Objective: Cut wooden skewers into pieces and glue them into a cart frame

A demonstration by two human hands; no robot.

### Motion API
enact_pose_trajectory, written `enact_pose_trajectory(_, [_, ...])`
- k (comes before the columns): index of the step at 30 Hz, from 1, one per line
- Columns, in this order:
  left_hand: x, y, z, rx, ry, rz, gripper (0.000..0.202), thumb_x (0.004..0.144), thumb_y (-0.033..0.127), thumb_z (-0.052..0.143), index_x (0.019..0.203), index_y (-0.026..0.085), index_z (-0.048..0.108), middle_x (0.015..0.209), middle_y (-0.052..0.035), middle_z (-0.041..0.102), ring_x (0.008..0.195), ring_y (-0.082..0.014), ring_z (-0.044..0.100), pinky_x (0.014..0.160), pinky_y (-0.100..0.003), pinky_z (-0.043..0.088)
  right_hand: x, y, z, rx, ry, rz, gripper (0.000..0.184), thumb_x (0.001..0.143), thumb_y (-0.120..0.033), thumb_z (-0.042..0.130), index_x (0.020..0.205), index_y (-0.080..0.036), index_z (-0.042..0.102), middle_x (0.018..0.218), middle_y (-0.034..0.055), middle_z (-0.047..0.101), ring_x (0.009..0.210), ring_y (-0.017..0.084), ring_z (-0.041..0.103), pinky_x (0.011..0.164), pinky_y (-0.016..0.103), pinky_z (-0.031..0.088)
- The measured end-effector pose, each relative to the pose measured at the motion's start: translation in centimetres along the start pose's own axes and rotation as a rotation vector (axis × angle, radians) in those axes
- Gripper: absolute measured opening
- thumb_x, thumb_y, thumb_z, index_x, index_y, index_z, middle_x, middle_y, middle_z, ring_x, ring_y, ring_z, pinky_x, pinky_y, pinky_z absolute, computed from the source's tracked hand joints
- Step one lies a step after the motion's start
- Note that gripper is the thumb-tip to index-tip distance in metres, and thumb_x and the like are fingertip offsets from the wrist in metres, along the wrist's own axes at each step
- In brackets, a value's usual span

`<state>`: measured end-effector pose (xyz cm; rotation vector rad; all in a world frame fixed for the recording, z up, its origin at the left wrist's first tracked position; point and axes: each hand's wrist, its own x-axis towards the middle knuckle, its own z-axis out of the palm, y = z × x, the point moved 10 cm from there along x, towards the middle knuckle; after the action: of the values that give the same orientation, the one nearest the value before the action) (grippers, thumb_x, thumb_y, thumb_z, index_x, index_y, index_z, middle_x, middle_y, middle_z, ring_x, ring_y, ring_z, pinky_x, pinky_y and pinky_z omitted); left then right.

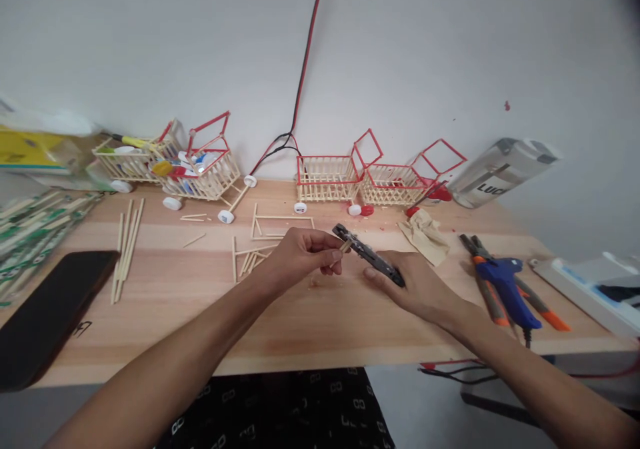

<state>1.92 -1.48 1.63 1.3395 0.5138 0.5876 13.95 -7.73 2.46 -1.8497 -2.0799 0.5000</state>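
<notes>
Pinched between the fingers of my left hand (313,252) is a short wooden stick (345,246). My right hand (413,281) grips a dark hand tool (373,257), plier-like in shape, whose far end meets the stick; its exact kind is not clear. Under and behind my left hand lie a frame of joined sticks (283,218) and several loose short sticks (250,262). Longer sticks (129,249) rest on the table farther left.
Small stick-built carts (327,177) with red rims stand along the wall. A black phone (57,316) lies at the left. On the right are a blue glue gun (507,286), orange-handled pliers (493,296), crumpled brown paper (426,236) and a white power strip (585,289).
</notes>
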Motion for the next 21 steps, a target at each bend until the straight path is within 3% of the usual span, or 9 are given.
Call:
enact_pose_trajectory(9, [0.2, -0.4, -0.5, -0.043, 0.016, 0.004, 0.021, 0.073, 0.027, 0.072, 0.085, 0.010, 0.072, 0.062, -0.0026, 0.065, 0.055, -0.0087, 0.056, 0.057, -0.022, 0.045, 0.9, 0.7, 0.7, 0.036, 0.046, -0.008, 0.046, 0.089, -0.055, 0.044, 0.059, -0.020, 0.039, 0.054, -0.0017, 0.046, 0.050, 0.011, 0.037, 0.050, 0.027, 0.022])
enact_pose_trajectory(21, [0.6, -1.0, 0.0, -0.010, 0.004, 0.000, 0.020, 0.073, 0.025, 0.071, 0.086, 0.009, 0.071, 0.062, -0.0021, 0.065, 0.055, -0.0086, 0.056, 0.058, -0.022, 0.045, 0.3, 1.3, 0.8, -0.044, 0.088, -0.002, 0.047, 0.089, -0.056, 0.043, 0.061, -0.019, 0.045, 0.056, -0.0003, 0.049, 0.051, 0.011, 0.039, 0.051, 0.026, 0.026])
